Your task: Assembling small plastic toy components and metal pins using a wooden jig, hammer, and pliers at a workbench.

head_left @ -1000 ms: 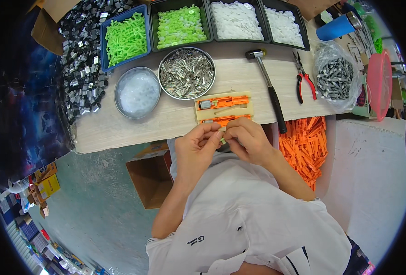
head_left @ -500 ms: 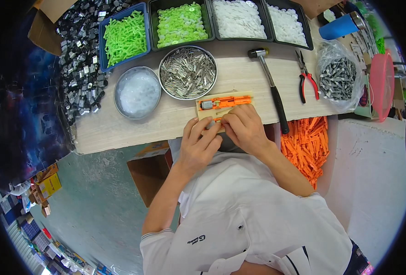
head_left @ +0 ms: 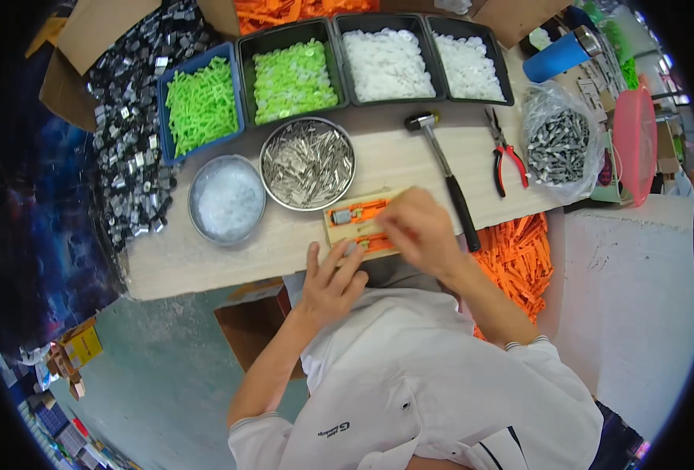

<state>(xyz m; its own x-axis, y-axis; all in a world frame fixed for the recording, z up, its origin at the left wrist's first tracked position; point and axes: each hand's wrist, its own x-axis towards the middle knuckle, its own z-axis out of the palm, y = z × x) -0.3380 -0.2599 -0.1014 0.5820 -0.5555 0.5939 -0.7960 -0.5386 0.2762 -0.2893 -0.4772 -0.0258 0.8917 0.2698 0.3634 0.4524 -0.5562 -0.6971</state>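
On pale wooden jig (head_left: 333,233), orange plastic strips (head_left: 366,210), both hands (head_left: 333,280) pressing

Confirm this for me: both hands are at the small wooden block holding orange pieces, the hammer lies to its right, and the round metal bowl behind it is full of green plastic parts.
Wrong on one point: in the head view the round metal bowl holds silvery metal pins, not green parts. The rest stands: left hand and right hand are at the wooden block with its orange pieces, and the hammer lies to its right.
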